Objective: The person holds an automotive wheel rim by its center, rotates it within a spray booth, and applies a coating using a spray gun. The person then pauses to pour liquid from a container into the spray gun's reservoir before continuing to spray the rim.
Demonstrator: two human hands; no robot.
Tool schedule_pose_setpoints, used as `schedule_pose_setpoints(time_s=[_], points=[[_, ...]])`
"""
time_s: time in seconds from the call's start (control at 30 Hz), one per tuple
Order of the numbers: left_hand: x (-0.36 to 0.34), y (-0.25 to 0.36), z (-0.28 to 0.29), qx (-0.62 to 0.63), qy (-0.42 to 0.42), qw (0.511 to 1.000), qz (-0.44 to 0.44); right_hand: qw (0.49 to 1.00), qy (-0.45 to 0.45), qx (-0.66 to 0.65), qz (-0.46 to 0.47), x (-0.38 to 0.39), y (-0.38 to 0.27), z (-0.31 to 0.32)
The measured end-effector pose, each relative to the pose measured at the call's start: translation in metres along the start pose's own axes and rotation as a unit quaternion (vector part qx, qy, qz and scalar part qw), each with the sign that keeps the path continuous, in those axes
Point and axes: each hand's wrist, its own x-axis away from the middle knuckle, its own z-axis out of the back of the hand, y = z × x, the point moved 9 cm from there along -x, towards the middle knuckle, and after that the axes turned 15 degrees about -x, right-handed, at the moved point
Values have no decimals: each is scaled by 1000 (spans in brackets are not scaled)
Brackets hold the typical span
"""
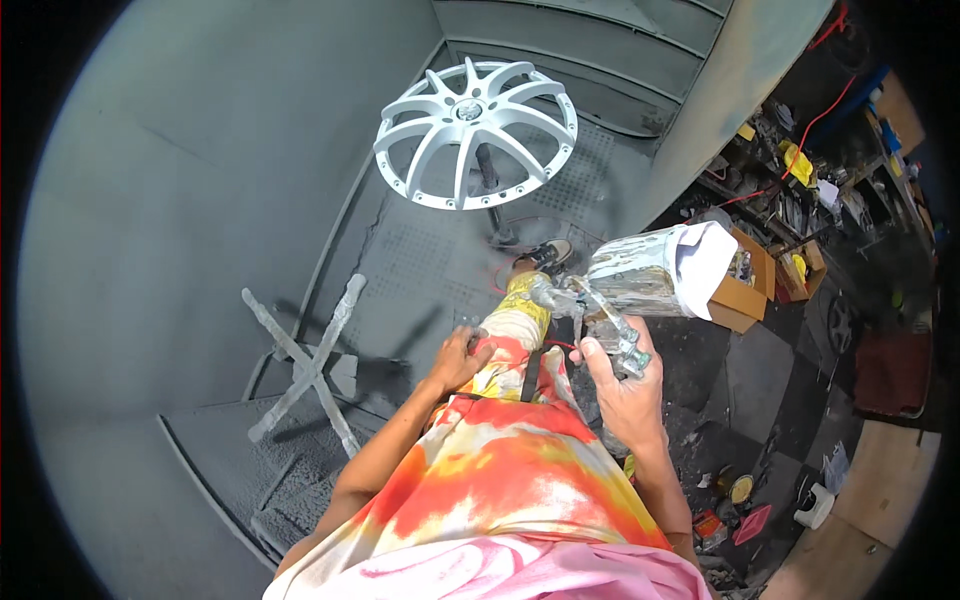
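Observation:
My right hand is closed round the handle of a paint-crusted spray gun. A large cup, streaked with dried paint, sits tilted on the gun. White paper covers the end of the cup. Beside my leg, my left hand rests against the tie-dyed clothing with its fingers loosely bent and the thumb apart; nothing shows in it. Beyond both hands, a white multi-spoke wheel rim lies face up on a stand, apart from the gun.
A cross-shaped stand coated in overspray is at the left, near the grey wall. On the right are a cardboard box, cluttered shelves and loose items on the floor. A red hose hangs at upper right.

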Motion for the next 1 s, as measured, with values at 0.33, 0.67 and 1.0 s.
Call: schedule_pose_setpoints(time_s=[0.33, 0.67, 1.0], points=[[-32, 4, 24, -99, 56, 993, -11, 996, 79, 9, 41, -20, -13, 40], [-91, -42, 2, 340, 31, 939, 52, 984, 168, 51, 37, -29, -30, 62], [-155, -29, 80, 631, 34, 774, 40, 985, 166, 51, 6, -45, -23, 0]])
